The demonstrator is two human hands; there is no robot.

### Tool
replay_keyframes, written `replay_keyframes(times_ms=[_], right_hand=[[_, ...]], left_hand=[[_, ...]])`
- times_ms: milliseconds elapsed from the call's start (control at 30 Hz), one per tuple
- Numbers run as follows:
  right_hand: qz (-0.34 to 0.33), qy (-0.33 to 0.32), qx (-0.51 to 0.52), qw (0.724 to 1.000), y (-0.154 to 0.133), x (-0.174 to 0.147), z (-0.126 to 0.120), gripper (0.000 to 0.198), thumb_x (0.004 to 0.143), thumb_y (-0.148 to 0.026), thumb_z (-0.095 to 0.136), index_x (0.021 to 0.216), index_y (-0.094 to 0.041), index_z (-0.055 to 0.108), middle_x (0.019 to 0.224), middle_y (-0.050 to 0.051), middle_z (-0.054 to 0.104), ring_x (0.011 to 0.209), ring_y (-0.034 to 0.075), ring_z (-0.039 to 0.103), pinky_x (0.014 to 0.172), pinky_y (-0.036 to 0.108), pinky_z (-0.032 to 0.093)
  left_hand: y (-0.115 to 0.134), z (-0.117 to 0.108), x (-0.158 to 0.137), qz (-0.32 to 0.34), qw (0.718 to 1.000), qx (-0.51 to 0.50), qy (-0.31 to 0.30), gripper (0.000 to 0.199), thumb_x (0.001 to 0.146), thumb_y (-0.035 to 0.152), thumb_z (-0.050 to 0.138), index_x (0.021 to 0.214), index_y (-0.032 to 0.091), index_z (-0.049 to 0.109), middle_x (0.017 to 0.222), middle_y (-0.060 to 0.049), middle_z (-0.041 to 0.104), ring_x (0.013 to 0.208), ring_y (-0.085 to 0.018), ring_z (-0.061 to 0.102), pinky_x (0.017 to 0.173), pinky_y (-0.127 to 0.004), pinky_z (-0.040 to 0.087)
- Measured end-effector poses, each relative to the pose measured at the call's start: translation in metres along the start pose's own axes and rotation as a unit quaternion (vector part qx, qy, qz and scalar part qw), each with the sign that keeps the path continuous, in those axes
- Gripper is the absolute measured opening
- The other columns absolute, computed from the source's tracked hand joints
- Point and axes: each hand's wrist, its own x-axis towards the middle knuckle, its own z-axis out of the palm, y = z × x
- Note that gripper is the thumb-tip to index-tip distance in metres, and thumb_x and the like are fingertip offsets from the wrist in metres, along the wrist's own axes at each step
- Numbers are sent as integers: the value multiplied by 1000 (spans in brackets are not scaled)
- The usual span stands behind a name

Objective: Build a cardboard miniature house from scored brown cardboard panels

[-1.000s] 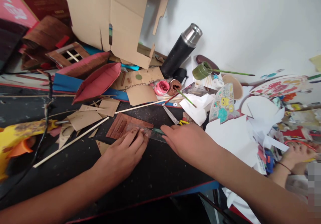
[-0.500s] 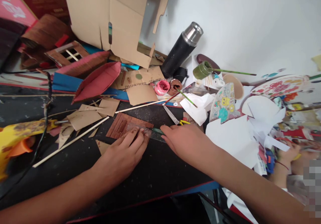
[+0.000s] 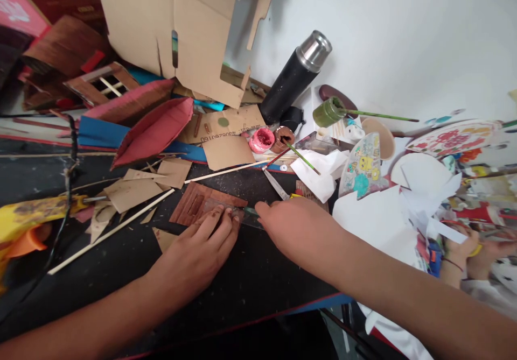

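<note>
My left hand (image 3: 205, 247) lies with fingers stretched out, pressing a clear ruler (image 3: 210, 204) flat against a brown-painted piece of cardboard (image 3: 189, 198). The cardboard has grooved lines and a small raised rectangle on it. At its right end, my right hand (image 3: 291, 220) is closed around a slim green craft knife (image 3: 251, 210), whose front end points left along the ruler. Most of the knife is hidden in my fist, and its blade is too small to make out. Just beyond the right hand lie scissors (image 3: 276, 184) with yellow handles.
Cardboard scraps (image 3: 133, 189) and a wooden stick (image 3: 113, 231) lie to the left, near a yellow glue gun (image 3: 32, 214). Behind are red cardboard boats (image 3: 153, 131), open paint jars (image 3: 262, 140) and a black thermos (image 3: 288, 83). Another person's hands (image 3: 462, 247) are at far right.
My right hand has shifted slightly left along the ruler, covering more of the craft knife and the scissors' handles. My left hand stays in place. The view has tilted a little.
</note>
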Motion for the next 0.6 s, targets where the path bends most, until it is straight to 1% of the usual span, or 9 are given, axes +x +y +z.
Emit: replay_keyframes(times_ms=[100,200,300,400,600], right_hand=[[-3,3,3,1000,0,4,-2,19,96,-5,55,111,-13,64,84,15,79,79,31,81,60,31,51],[-3,14,0,1000,2,6,4,17,98,-7,54,111,-13,64,85,15,79,80,31,81,60,31,50],[0,44,14,999,5,4,14,13,106,-18,53,110,-16,65,83,12,79,79,32,81,59,32,49],[7,62,12,998,7,-2,20,16,109,-24,51,110,-18,65,84,11,79,79,32,81,59,31,48],[5,80,6,997,7,-9,17,18,111,-27,49,110,-18,65,88,9,78,79,30,79,60,32,46]], left_hand=[[-1,0,0,-3,1000,-3,1,51,91,11,52,139,4,68,129,-20,71,121,-35,62,91,-43,58],[-1,-1,1,-3,1000,-9,4,52,90,11,54,139,4,68,131,-19,71,120,-36,63,91,-43,58],[-1,-1,1,-3,1000,-9,6,52,89,12,56,140,4,67,131,-19,71,120,-36,63,92,-44,57],[0,-2,1,-4,1000,-7,2,53,89,12,58,141,4,67,129,-18,72,119,-36,63,92,-43,57],[0,-1,0,-3,1000,-9,3,54,89,10,59,141,2,65,130,-21,70,121,-37,62,90,-44,56]])
